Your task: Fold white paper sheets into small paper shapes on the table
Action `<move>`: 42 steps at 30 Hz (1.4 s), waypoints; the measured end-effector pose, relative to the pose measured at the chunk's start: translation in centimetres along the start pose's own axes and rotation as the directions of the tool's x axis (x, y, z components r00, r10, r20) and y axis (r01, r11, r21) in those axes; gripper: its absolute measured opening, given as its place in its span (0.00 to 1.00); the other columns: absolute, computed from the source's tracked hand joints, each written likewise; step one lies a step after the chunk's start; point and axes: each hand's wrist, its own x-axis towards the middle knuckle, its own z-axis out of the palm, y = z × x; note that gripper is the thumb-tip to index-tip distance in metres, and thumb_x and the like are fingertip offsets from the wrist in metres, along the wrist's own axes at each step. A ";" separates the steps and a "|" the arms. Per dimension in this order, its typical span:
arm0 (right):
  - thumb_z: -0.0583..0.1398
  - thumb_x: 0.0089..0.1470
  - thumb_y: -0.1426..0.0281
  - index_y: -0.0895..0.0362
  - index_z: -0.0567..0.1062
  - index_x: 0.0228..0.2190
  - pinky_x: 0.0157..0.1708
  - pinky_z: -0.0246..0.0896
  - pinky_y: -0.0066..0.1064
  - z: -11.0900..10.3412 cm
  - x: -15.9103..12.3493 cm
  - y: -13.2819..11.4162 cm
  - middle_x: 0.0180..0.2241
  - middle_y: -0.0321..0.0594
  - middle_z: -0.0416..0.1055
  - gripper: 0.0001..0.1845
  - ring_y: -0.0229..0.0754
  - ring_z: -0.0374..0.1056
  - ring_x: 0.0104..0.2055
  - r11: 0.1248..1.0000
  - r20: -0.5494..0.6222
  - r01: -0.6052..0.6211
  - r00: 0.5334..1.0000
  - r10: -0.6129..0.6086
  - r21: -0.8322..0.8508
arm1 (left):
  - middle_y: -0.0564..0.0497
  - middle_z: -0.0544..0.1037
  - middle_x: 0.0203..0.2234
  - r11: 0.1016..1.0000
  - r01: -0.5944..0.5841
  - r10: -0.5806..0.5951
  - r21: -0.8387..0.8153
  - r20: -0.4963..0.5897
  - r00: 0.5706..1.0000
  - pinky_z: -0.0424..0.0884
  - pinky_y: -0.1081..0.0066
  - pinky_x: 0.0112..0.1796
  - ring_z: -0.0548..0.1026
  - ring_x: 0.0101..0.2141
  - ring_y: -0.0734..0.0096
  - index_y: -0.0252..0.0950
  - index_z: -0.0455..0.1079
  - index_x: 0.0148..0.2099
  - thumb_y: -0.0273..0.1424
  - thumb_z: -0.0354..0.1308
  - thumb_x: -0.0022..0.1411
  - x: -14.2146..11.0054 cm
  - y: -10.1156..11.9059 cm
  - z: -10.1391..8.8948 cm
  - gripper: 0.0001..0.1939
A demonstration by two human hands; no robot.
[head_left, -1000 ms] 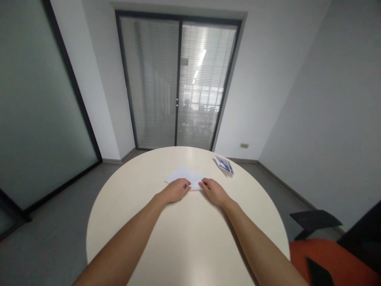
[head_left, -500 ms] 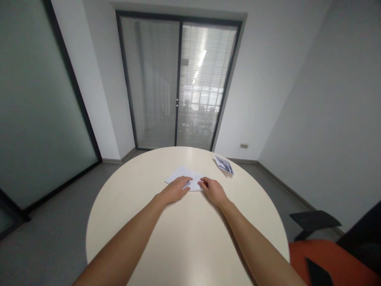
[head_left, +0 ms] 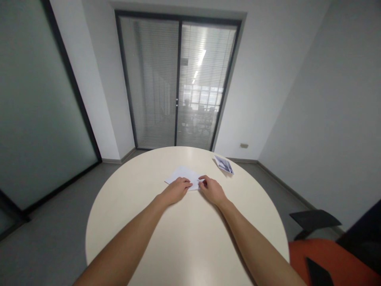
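Observation:
A white sheet of paper [head_left: 183, 172], seemingly folded, lies flat near the middle of the round table. My left hand [head_left: 176, 190] rests on its near left part, fingers and thumb drawn together at the paper. At the right end of the sheet is my right hand [head_left: 213, 190], its fingers curved and a gap showing between index finger and thumb. The hands cover the near edge of the paper in part, so the exact grip on it is hard to see.
A folded printed card [head_left: 224, 164] stands near the far right edge of the cream round table [head_left: 127, 186]. An orange chair [head_left: 315, 254] with black armrests is at the right. Behind the table is a glass door with blinds [head_left: 178, 83].
My left fingers have drawn together on the paper, where the thumb stood apart before. The right index finger has lifted slightly and spread from the thumb. The paper has hardly moved.

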 end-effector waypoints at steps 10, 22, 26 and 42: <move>0.56 0.60 0.65 0.55 0.79 0.45 0.42 0.62 0.32 -0.1 0.1 0.8 0.41 0.44 0.79 0.16 0.45 0.72 0.41 0.997 0.031 0.074 0.997 -0.075 0.029 | 0.42 0.75 0.55 0.999 -0.004 0.003 0.040 0.016 1.000 0.65 0.61 0.59 0.69 0.56 0.58 0.34 0.74 0.57 0.23 0.46 0.68 -0.1 0.2 -0.2 0.22; 0.55 0.63 0.66 0.56 0.82 0.47 0.54 0.61 0.36 0.1 0.1 1.1 0.47 0.47 0.76 0.18 0.48 0.69 0.50 0.980 0.031 0.196 0.980 -0.195 -0.043 | 0.41 0.75 0.56 0.993 -0.036 0.036 0.111 -0.005 0.999 0.65 0.59 0.60 0.69 0.57 0.57 0.33 0.73 0.56 0.25 0.47 0.69 -0.3 0.3 -0.1 0.19; 0.55 0.64 0.68 0.55 0.82 0.47 0.56 0.61 0.39 -0.2 -0.1 0.7 0.49 0.48 0.75 0.18 0.50 0.68 0.51 0.964 0.041 0.236 0.972 -0.233 -0.122 | 0.41 0.73 0.58 0.991 -0.031 0.032 0.133 -0.005 0.999 0.65 0.59 0.60 0.69 0.58 0.58 0.33 0.71 0.59 0.25 0.48 0.69 -0.3 0.5 -0.2 0.20; 0.41 0.68 0.49 0.60 0.53 0.69 0.69 0.35 0.57 0.5 -0.9 0.6 0.71 0.51 0.43 0.39 0.56 0.39 0.73 0.976 0.371 0.210 0.912 -0.175 -0.056 | 0.43 0.77 0.52 0.980 -0.008 0.005 0.198 0.016 1.000 0.68 0.57 0.55 0.71 0.52 0.55 0.36 0.75 0.54 0.33 0.49 0.70 -0.1 1.1 -0.7 0.17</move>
